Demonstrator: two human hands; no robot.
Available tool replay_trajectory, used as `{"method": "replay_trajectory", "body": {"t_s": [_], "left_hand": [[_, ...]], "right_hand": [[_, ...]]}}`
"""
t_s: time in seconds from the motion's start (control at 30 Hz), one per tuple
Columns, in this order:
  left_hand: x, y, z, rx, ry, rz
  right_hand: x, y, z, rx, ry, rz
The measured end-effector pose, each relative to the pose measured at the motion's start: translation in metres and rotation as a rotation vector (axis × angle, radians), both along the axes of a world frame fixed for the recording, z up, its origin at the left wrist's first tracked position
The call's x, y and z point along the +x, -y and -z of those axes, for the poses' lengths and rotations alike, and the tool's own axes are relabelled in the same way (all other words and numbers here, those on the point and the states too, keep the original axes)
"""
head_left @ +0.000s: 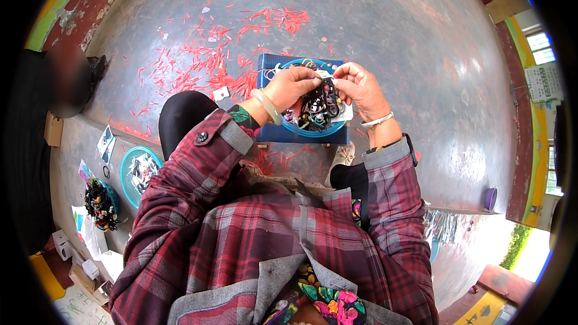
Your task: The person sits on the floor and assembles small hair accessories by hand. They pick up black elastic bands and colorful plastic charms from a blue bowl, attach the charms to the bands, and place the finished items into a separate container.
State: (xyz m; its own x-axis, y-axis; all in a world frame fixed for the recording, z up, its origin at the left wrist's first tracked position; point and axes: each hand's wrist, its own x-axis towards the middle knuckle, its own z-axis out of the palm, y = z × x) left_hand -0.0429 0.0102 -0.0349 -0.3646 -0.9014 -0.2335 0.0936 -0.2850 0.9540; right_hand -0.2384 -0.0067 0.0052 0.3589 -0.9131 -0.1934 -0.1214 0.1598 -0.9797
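Note:
My left hand (294, 88), a pale bangle at its wrist, is closed in a pinch at the upper part of a bunch of black hair ties (319, 105). Facing it, my right hand (363, 91) pinches the same bunch with thumb and forefinger; a tiny pink spot shows at its fingertips. A small white piece (324, 74) sits between the two hands. The dark loops hang over a round blue basin (310, 134), which holds more bands with small coloured bits. Under the basin is a dark blue stool top (263, 126). Exactly which loop each hand grips is hard to make out.
Red strips (220, 63) litter the grey floor. A white card (221, 93) lies near my left knee. To the left stand a turquoise basin (124, 171) of pale pieces and a container of dark hair ties (99, 204). A person in black (30, 144) is at far left; a purple cup (490, 199) at right.

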Motion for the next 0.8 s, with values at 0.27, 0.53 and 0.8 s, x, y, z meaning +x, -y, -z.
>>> {"method": "replay_trajectory", "body": {"t_s": [0.27,0.53,0.8], "left_hand": [[-0.001,-0.001,-0.002,-0.024,-0.015,-0.054],[-0.001,-0.005,-0.011,-0.005,0.022,-0.025],[-0.004,-0.006,-0.012,-0.067,0.108,-0.133]], "right_hand": [[0.004,-0.004,-0.006,-0.077,-0.224,-0.048],[0.001,-0.001,0.002,-0.568,-0.450,0.004],[0.001,0.002,0.013,-0.147,0.023,0.107]]}}
